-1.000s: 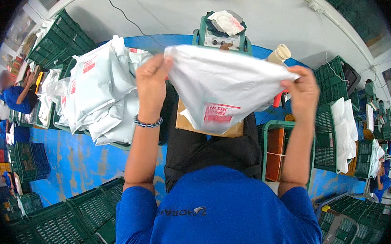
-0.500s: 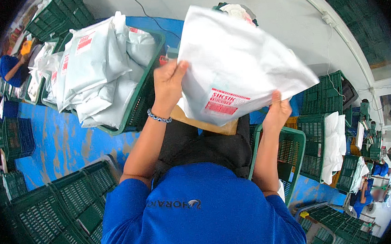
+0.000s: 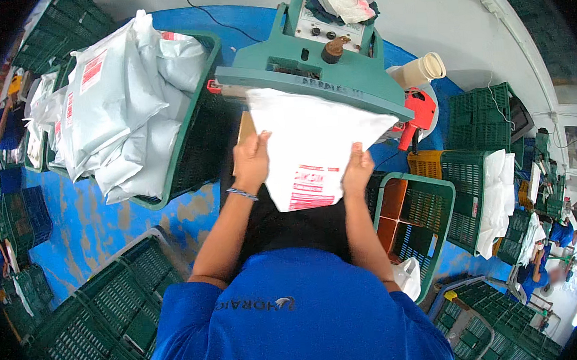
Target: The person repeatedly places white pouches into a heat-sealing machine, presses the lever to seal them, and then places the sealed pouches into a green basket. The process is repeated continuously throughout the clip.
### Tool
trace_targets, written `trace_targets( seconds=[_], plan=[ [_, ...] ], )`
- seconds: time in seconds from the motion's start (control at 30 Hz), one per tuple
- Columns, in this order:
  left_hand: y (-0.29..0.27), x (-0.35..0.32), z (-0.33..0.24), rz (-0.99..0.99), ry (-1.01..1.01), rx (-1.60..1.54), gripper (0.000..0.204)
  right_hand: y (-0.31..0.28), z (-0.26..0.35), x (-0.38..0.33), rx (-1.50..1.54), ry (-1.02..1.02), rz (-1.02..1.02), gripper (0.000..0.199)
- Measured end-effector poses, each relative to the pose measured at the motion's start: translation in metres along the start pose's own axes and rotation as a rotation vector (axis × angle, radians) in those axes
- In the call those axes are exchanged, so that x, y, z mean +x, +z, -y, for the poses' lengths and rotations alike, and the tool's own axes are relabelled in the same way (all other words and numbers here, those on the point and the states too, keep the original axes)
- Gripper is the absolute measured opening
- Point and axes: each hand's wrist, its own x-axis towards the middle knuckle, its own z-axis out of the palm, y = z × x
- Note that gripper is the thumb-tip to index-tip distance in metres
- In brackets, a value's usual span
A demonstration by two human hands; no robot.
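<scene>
We find both forearms reaching up and forward from the blue sleeves, elbows bent and spread, wrists closer together than the elbows. The left hand [image 3: 254, 161], with a braided band [image 3: 242, 194] at its wrist, is closed on the left edge of a white bag [image 3: 299, 136], thumb uppermost. The right hand [image 3: 358, 170] is opposite, thumb pointing up along the right edge and fingers curled, likewise gripping the bag. We cannot see the fingers behind it.

We note the bag stretched fairly flat between the hands, above the person's lap. It is broad at the top and narrower below, with a slanting upper edge and a block of red print near the lower end. Its upper edge meets the bar of a green machine [image 3: 276, 47]; we cannot tell whether it passes under. A piece of cardboard [image 3: 244, 126] shows beside its left edge. To the left, we record a green crate [image 3: 195, 136] heaped with filled bags [image 3: 118, 91].
</scene>
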Motion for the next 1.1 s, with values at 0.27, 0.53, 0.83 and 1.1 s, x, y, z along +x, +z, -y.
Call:
trace_targets(
  seconds=[0.27,0.53,0.83,1.1],
  plan=[
    [-0.009,-0.017,0.035,0.036,-0.22,0.092,0.028,0.021,-0.037,-0.029,-0.451,0.097,0.115,0.038],
    [-0.039,0.009,0.022,0.13,-0.174,-0.222,0.024,-0.001,0.001,-0.01,0.142,0.199,0.092,0.027],
    [-0.054,0.061,-0.018,-0.048,-0.088,-0.318,0.018,-0.01,0.026,0.034,0.138,0.028,0.003,0.018],
    [-0.033,0.068,0.009,-0.1,-0.246,-0.432,0.015,-0.005,0.008,0.061,0.233,0.151,-0.06,0.018]
  ],
)
